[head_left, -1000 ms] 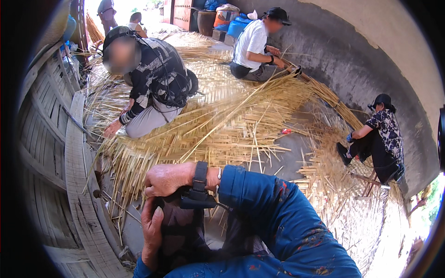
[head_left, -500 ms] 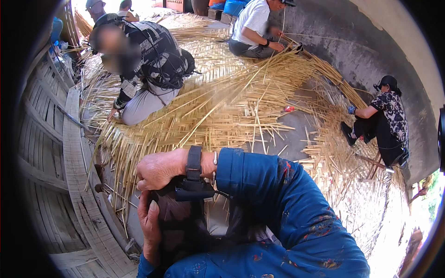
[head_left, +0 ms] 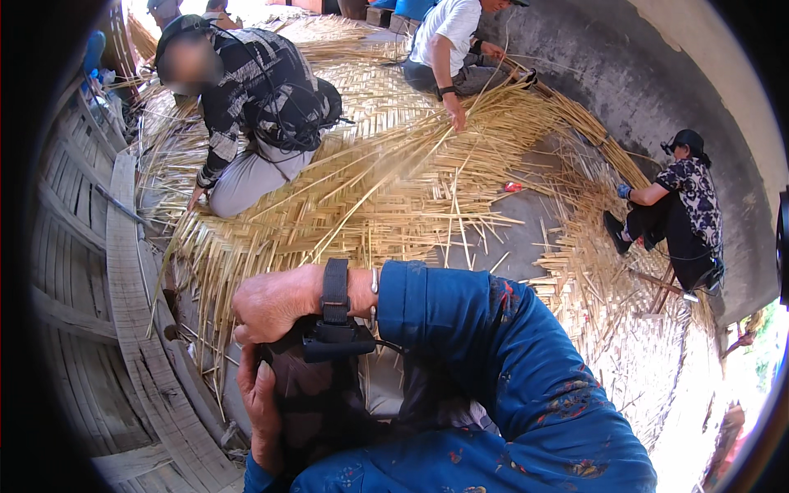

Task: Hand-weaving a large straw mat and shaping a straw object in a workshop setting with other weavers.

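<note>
My right hand (head_left: 278, 302) is bent in front of me with its fingers curled under. Anything inside them is hidden. A black strap (head_left: 334, 292) with a dark box-shaped device (head_left: 339, 341) and a cable circles that wrist, beside a pale bangle (head_left: 375, 283). Just below, my left hand (head_left: 260, 407) points upward along my dark trouser leg (head_left: 316, 386), thumb and a finger stretched and slightly apart. Its fingertips come close to the right hand's fingers. Beyond both hands spreads a woven mat of split straw-coloured strips (head_left: 329, 218), its edge bristling with loose ends.
A co-worker in a patterned jacket (head_left: 263, 78) kneels on the mat at the left. Another in a white shirt (head_left: 436, 37) sits at the back; a third squats by the wall (head_left: 694, 197) at the right. Wooden planks (head_left: 136, 329) run along my left.
Both my hands have shifted slightly left. The white-shirted co-worker has stretched an arm down to the strips. The kneeling co-worker's head and body have moved a little.
</note>
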Demonstrator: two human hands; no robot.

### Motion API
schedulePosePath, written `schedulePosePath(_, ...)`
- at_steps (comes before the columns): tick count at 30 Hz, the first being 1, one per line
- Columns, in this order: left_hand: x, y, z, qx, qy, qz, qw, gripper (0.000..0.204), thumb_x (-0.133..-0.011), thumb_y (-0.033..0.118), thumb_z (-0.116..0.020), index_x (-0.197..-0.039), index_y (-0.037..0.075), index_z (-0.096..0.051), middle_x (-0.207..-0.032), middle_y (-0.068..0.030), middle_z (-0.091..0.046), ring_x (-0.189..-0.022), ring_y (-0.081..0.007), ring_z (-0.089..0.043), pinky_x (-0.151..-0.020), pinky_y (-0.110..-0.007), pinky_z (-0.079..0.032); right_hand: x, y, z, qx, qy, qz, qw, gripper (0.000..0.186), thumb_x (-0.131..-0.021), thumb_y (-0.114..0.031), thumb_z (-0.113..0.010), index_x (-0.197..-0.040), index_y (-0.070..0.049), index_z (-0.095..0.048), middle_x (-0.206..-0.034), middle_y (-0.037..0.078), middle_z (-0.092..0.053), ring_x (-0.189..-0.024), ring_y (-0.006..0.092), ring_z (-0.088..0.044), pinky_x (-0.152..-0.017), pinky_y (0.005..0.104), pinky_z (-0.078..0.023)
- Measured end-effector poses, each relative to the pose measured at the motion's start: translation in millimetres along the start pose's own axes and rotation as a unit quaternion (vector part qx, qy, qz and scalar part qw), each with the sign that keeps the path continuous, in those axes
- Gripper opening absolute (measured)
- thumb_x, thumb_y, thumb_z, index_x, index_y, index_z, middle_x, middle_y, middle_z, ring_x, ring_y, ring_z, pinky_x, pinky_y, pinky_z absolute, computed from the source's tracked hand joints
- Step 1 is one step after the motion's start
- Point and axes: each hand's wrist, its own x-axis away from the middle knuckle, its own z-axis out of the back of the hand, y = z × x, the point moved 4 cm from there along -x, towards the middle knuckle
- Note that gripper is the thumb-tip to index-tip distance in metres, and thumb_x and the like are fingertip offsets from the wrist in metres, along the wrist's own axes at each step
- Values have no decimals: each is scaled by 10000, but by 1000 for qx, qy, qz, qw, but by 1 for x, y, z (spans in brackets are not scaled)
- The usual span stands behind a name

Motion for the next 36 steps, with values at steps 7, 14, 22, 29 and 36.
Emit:
schedulePosePath(7,0,1,-1,8,-4,-5,1000,635,-1012,324,-541,-1492,-59,-382,-1494,-160,-459,-1377,-240,-430,-1159,-364,-296,-3,-1,-2,1,6,-6,1000,460,-922,-384,-592,-1020,49,-712,-985,264,-701,-989,416,-666,-873,464,-520)
schedulePosePath(14,-3,4,-6,20,-10,-15,1000,640,-1009,328,-543,-1491,-61,-383,-1493,-162,-459,-1373,-240,-434,-1157,-363,-300,0,1,-4,8,36,30,999,397,-907,-324,-587,-932,54,-707,-875,273,-684,-876,426,-672,-790,482,-525)
schedulePosePath(22,-3,6,-9,35,-16,-22,999,646,-1006,332,-547,-1490,-63,-383,-1491,-164,-459,-1369,-240,-438,-1154,-362,-304,1,4,-5,-6,48,32,998,369,-891,-306,-591,-924,41,-711,-857,268,-682,-844,422,-669,-772,485,-523)
schedulePosePath(29,-3,13,-14,46,-29,-43,998,639,-1000,300,-551,-1489,-73,-375,-1496,-172,-453,-1387,-249,-420,-1166,-364,-282,-1,7,-7,6,37,21,999,384,-894,-328,-598,-973,25,-726,-924,255,-704,-917,406,-681,-814,470,-530)
schedulePosePath(36,-5,34,-28,47,-43,-80,995,605,-994,229,-539,-1476,-97,-375,-1494,-188,-452,-1410,-261,-394,-1179,-366,-258,2,11,-10,-11,64,46,997,322,-881,-273,-595,-886,28,-709,-801,260,-672,-774,428,-659,-723,494,-518)
